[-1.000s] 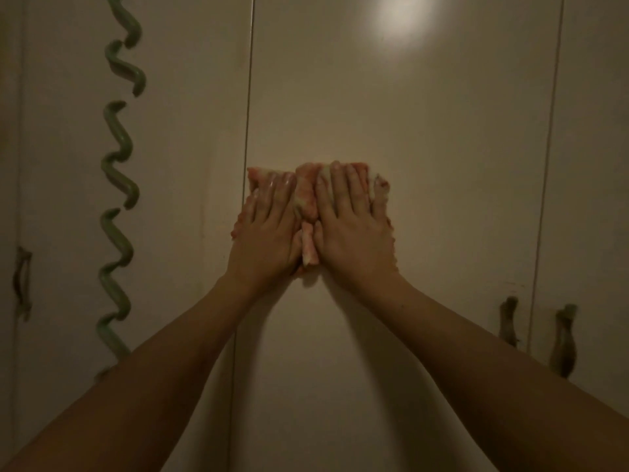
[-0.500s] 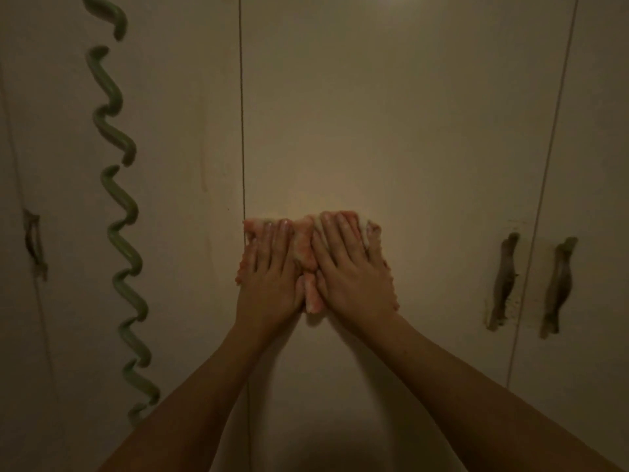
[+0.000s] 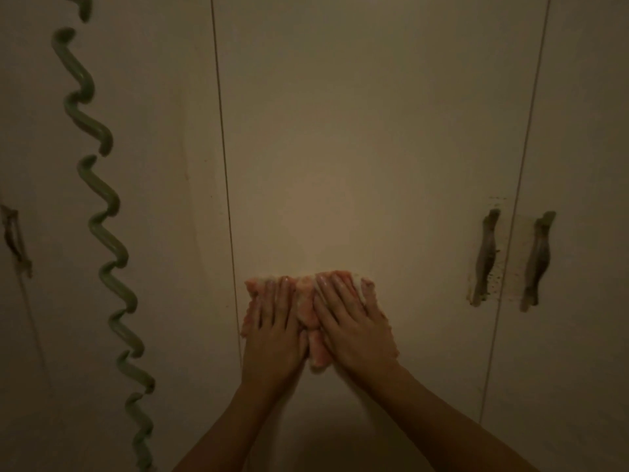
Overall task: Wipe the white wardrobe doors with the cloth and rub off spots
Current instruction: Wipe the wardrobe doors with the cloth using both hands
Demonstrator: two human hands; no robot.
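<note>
A pink cloth point(image 3: 308, 310) lies flat against the middle white wardrobe door point(image 3: 357, 148), low in the head view. My left hand point(image 3: 274, 330) presses on the cloth's left half with straight fingers pointing up. My right hand point(image 3: 352, 321) presses on its right half the same way, side by side with the left. Most of the cloth is hidden under both palms; a strip shows between them and along the top edge. Dark spots speckle the door around the handle point(image 3: 486, 257) at the right.
A green wavy strip point(image 3: 102, 206) runs down the left door. A second handle point(image 3: 537, 260) sits on the far right door, and another handle point(image 3: 13, 240) is at the left edge. Thin gaps separate the doors. The light is dim.
Both hands have slid the cloth straight down the middle door, and my view has followed them; the handles at the right now sit higher than the hands.
</note>
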